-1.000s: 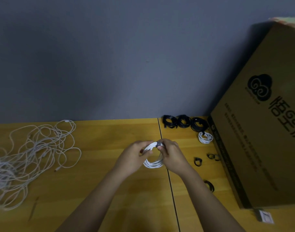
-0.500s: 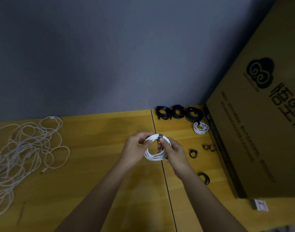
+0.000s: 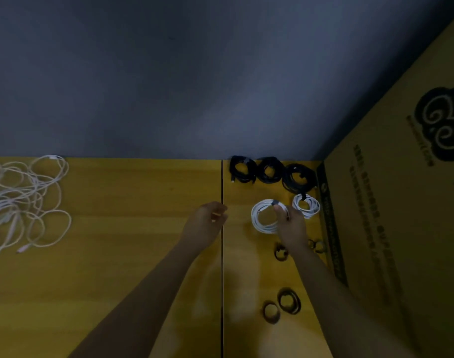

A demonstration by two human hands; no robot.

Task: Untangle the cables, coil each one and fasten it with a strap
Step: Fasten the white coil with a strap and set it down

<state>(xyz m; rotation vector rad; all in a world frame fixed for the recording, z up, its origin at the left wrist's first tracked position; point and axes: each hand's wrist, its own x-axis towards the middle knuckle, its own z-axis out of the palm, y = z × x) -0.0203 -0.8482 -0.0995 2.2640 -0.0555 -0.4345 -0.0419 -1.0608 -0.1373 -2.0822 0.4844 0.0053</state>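
Far right, tall brown cardboard box [image 3: 401, 202] walls off the yellow wooden bench [image 3: 117, 254]. Far-left tangle of loose white cables [image 3: 22, 202] is the backlog, well apart from the done pile: three strapped black cable coils [image 3: 269, 173] along the far edge, small strapped white coil [image 3: 306, 205] just nearer. Right hand [image 3: 291, 226], grip clamped on the round white cable coil [image 3: 263, 215], holds it just left of that one, likely adding to the pile; dark strap on top. Left hand [image 3: 208, 220] apart, fingers loosely curled, empty. Spare dark strap loops [image 3: 282, 304] near right.

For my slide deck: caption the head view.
Right hand sets a strapped white coil beside finished coils; left hand free.
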